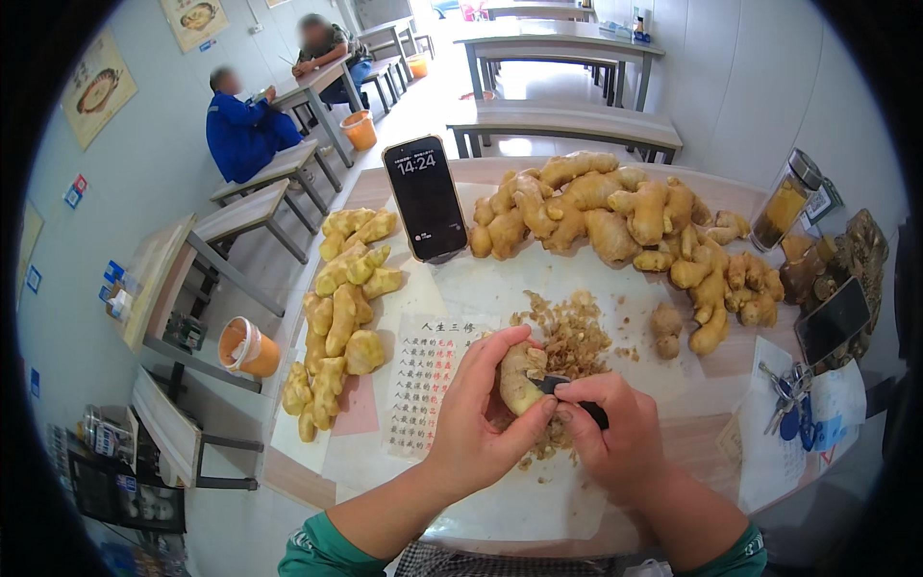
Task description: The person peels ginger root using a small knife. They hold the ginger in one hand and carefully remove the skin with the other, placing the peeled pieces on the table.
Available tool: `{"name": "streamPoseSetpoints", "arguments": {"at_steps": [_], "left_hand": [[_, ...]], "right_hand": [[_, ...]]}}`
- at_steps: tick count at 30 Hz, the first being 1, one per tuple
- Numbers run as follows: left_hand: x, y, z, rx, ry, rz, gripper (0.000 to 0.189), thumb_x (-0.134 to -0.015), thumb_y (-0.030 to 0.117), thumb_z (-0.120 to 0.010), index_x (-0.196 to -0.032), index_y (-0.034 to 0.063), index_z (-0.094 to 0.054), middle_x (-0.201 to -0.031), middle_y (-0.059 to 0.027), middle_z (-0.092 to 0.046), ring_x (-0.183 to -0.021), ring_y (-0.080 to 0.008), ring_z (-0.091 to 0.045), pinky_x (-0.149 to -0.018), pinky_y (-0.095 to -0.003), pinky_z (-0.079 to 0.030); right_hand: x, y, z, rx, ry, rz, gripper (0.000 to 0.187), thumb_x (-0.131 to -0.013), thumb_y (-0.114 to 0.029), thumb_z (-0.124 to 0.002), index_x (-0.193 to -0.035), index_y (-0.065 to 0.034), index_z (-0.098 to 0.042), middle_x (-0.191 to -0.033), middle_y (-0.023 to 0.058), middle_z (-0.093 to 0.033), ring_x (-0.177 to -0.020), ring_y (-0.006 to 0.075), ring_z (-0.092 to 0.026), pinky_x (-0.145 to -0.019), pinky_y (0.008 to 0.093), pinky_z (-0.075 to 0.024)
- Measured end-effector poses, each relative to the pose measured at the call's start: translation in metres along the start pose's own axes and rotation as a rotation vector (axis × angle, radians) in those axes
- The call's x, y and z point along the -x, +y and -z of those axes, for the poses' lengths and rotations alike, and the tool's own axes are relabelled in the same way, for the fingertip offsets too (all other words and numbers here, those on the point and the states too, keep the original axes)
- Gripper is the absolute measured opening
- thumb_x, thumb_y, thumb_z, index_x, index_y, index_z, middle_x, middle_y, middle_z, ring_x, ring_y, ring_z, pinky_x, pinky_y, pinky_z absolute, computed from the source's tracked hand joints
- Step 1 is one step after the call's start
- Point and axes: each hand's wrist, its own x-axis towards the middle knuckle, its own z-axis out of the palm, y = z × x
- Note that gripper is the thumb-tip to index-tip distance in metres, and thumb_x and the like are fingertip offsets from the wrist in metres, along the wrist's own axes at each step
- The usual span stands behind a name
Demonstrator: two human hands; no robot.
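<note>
My left hand holds a partly peeled piece of ginger root over the table. Between the fingers of my right hand is a small dark-handled blade or peeler, its tip against the ginger. Brown peel scraps lie in a heap just beyond and below my hands. Unpeeled ginger roots form a long pile along the far side and towards the right. Paler, peeled-looking ginger pieces lie in a row at the left. One small ginger piece sits apart, right of the peel.
A phone stands upright behind the table's middle. At the right are a glass bottle, another phone, keys and papers. A sheet with writing lies left of my hands. Two people sit at a table farther off.
</note>
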Motion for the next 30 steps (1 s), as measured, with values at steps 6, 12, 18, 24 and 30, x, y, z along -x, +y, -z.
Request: {"name": "streamPoseSetpoints", "arguments": {"at_steps": [6,12,18,24,30], "left_hand": [[-0.002,0.001,0.001,0.081,-0.008,-0.016,0.063,-0.082,0.006,-0.07,-0.136,-0.0005,-0.037,-0.126,-0.0127,-0.046,-0.113,-0.0205,-0.05,-0.095,-0.0309,-0.044],[0.001,-0.002,-0.004,-0.058,0.07,-0.063,0.062,-0.081,0.003,-0.07,-0.134,-0.0007,-0.039,-0.123,-0.0141,-0.047,-0.113,-0.0229,-0.051,-0.094,-0.0313,-0.044],[0.003,-0.008,-0.01,-0.259,0.111,-0.118,0.061,-0.081,0.001,-0.069,-0.133,-0.0001,-0.038,-0.123,-0.014,-0.047,-0.11,-0.0224,-0.051,-0.094,-0.0302,-0.044],[-0.007,0.009,0.008,0.692,-0.074,0.263,0.073,-0.079,-0.002,-0.067,-0.141,0.0069,-0.03,-0.136,-0.0132,-0.04,-0.088,-0.0191,-0.057,-0.066,-0.0303,-0.05],[-0.01,-0.002,0.021,1.131,-0.219,0.313,0.073,-0.077,0.002,-0.059,-0.144,0.0081,-0.032,-0.14,-0.0164,-0.04,-0.08,-0.0248,-0.054,-0.06,-0.034,-0.047]], "right_hand": [[-0.007,0.001,0.014,-0.15,-0.156,-0.085,0.016,-0.087,-0.004,-0.064,-0.102,-0.0057,-0.058,-0.087,0.0105,-0.066,-0.072,0.0232,-0.065,-0.065,0.0306,-0.0517],[0.002,-0.001,-0.001,-0.071,-0.034,-0.093,0.017,-0.088,-0.004,-0.063,-0.103,-0.0052,-0.057,-0.088,0.0124,-0.066,-0.074,0.0266,-0.066,-0.064,0.0314,-0.0518],[0.0,0.006,-0.006,0.098,0.145,0.02,0.015,-0.09,-0.004,-0.06,-0.104,-0.0048,-0.055,-0.08,0.01,-0.064,-0.066,0.0206,-0.063,-0.058,0.0294,-0.0481],[-0.018,-0.002,0.021,-0.637,0.007,-0.684,0.023,-0.095,-0.008,-0.051,-0.117,-0.005,-0.049,-0.07,-0.0056,-0.045,-0.058,0.0015,-0.036,-0.052,0.0195,-0.0291],[-0.01,0.0,0.024,-0.61,-0.127,-0.535,0.031,-0.094,-0.005,-0.05,-0.125,-0.0049,-0.05,-0.07,-0.0055,-0.045,-0.059,0.002,-0.035,-0.054,0.0194,-0.0288]]}}
